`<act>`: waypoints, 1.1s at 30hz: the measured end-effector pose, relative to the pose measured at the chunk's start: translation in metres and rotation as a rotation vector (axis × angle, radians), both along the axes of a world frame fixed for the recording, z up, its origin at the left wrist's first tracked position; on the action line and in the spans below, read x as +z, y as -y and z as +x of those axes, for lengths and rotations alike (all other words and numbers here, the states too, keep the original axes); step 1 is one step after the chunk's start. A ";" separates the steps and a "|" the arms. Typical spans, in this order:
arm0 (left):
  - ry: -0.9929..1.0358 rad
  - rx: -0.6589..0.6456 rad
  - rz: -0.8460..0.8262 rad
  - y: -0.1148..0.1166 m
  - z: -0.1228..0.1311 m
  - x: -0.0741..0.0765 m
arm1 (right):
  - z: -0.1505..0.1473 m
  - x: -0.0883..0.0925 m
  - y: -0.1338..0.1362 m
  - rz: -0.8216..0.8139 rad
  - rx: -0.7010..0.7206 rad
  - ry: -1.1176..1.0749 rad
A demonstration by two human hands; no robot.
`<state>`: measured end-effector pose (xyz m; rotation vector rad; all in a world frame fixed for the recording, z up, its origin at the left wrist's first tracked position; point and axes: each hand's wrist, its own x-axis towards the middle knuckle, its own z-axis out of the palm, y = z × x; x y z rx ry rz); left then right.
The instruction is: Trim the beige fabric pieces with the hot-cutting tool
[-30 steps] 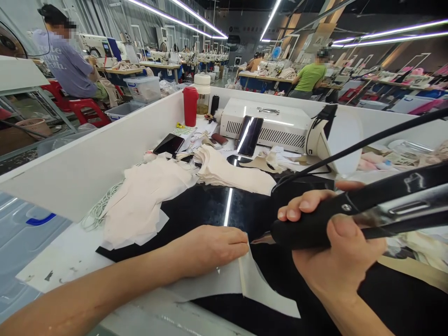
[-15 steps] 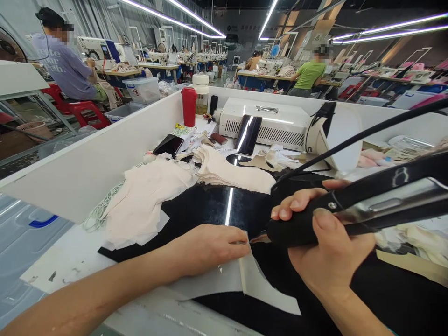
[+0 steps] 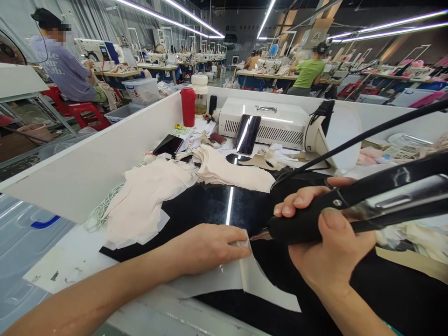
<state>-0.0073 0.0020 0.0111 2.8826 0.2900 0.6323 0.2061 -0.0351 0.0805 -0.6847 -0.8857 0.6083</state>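
Note:
My left hand [image 3: 210, 249] is closed, thumb and forefinger at the upper end of a pale fabric piece [image 3: 268, 284]. The piece lies partly over the black work surface, with a raised fold or strip along it. My right hand [image 3: 332, 247] is wrapped around a thick black hand-held tool [image 3: 297, 224] with a long silver metal part. The narrow copper-coloured tip [image 3: 261, 234] of the tool points left, close to the fabric edge by my left fingertips. Whether tip and fabric touch, I cannot tell.
Loose pale pieces [image 3: 147, 200] and a neat fabric stack [image 3: 234, 170] lie beyond my hands. Behind them stand a phone [image 3: 248, 134], a white vented box [image 3: 266, 119] and a red cup [image 3: 188, 107]. A black cable [image 3: 371, 130] crosses the right side. Co-workers sit farther off.
My right hand and the tool have shifted very slightly to the right. My left hand and the fabric stay nearly where they were.

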 end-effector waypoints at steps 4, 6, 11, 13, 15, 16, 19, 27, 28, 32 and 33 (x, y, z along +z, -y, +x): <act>0.004 -0.010 -0.010 -0.001 0.001 0.001 | 0.000 -0.003 -0.001 0.015 0.014 0.017; -0.004 -0.012 -0.034 -0.001 0.001 0.002 | 0.000 -0.003 -0.002 0.023 0.013 0.035; -0.060 -0.004 -0.071 -0.002 -0.001 0.005 | -0.001 0.001 0.002 0.004 0.013 0.029; -0.081 -0.004 -0.058 -0.002 -0.003 0.005 | 0.000 0.002 0.007 0.003 0.013 0.020; -0.085 -0.010 -0.036 -0.002 -0.004 0.003 | 0.000 0.003 0.012 0.008 0.007 0.019; -0.077 -0.015 -0.023 -0.002 -0.005 0.002 | 0.000 0.003 0.014 0.007 0.007 0.020; -0.029 -0.031 0.022 -0.002 -0.005 0.001 | 0.000 0.002 0.019 -0.001 0.020 0.019; -0.039 -0.024 0.088 -0.003 -0.005 0.005 | -0.003 0.001 0.021 -0.018 0.031 0.027; -0.022 -0.033 0.102 -0.004 -0.004 0.004 | -0.003 0.003 0.021 -0.021 0.034 0.020; 0.102 -0.086 0.152 -0.001 0.001 0.007 | 0.003 0.011 0.026 -0.007 0.012 -0.018; 0.121 -0.099 0.141 0.000 0.003 0.009 | 0.004 0.013 0.027 -0.001 -0.001 -0.021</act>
